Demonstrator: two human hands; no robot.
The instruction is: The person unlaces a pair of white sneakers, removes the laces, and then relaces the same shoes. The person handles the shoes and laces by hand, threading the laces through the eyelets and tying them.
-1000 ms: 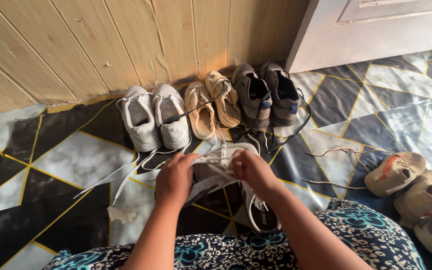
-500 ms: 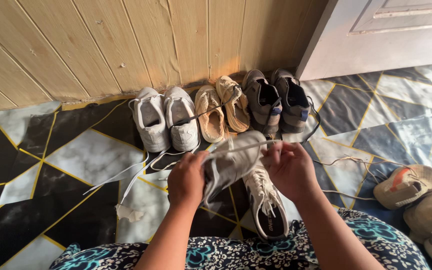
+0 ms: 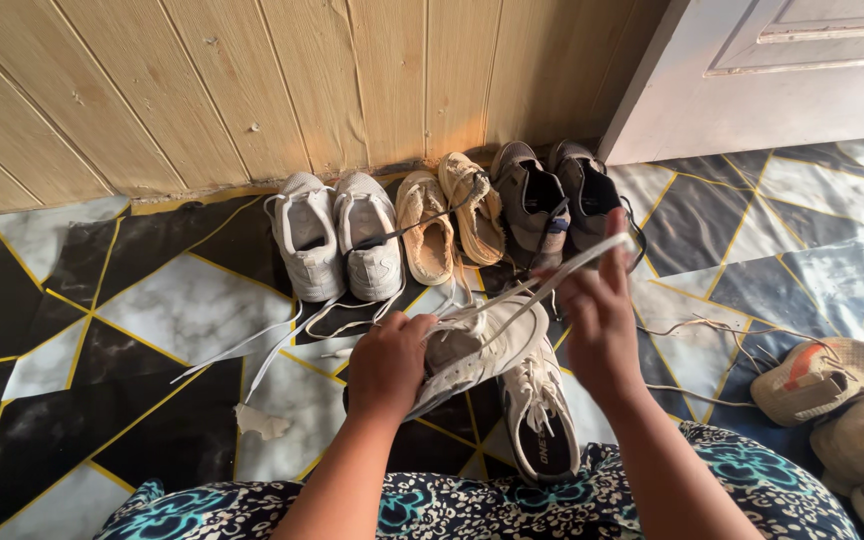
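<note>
Single head cam, looks steeply down and forward from a seated person's viewpoint. Lap at bottom edge, hands close at centre, wood-panel wall (image 3: 252, 90) across the top, white door (image 3: 782, 80) upper right. No second view, no overlap.

The floor (image 3: 132, 330), patterned in black and white marble shapes with gold lines, carries a pair of white sneakers (image 3: 337, 240), a pair of beige shoes (image 3: 449, 222) and a pair of grey shoes (image 3: 557, 200) along the wall, one white shoe (image 3: 542, 420) nearer, loose laces (image 3: 242, 350), and tan shoes (image 3: 832, 400) at right.
</note>
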